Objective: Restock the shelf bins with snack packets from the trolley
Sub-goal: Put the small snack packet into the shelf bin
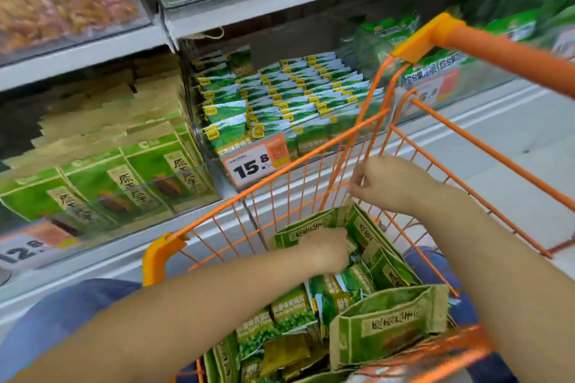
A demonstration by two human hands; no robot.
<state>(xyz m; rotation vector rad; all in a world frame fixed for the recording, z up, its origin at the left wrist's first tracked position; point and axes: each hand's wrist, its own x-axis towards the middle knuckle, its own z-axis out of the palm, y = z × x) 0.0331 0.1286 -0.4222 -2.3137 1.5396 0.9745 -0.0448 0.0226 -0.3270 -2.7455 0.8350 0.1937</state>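
So both hands are working inside the orange trolley (314,162), which is sitting right up against the shelf. The right hand (389,183) is pinching the top edge of a green and brown paper packet (357,221) at the far end of the basket; that packet is standing roughly upright, its long axis running up toward the hand with the top tipped a bit away. The left hand (326,250) is curling down over another packet (298,235), whose long side is lying across the basket left to right. Loads more green snack packets (289,314) are piling up loose in the trolley at all angles. The shelf bin (280,102) just behind is holding rows of green packets standing on edge, with a 15.8 price tag (255,165) on its front.
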